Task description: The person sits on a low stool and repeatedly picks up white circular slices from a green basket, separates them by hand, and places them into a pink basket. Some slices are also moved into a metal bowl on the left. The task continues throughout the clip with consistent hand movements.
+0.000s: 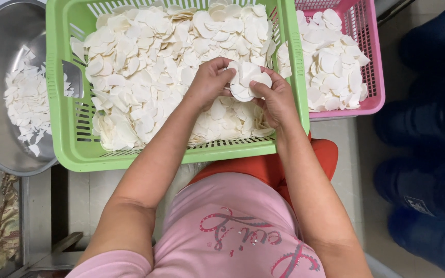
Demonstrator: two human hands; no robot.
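Hands, left hand (209, 80) and right hand (276, 98), grip clamped on a stack of white slices (248, 80) (over the green basket (68, 144)).

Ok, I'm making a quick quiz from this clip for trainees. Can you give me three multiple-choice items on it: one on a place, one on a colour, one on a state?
1. Where is the small stack of white slices held?
A. over the green basket
B. over the metal bowl
C. on the floor

2. What colour is the basket on the right?
A. blue
B. pink
C. yellow

3. How do the hands stand?
A. both hang free
B. one rests in the lap
C. both grip the stack

Key: 1 A, the stack sits above the green basket. 2 B, the pink basket lies right of the green one. 3 C, the left hand and right hand close on the stack from either side.
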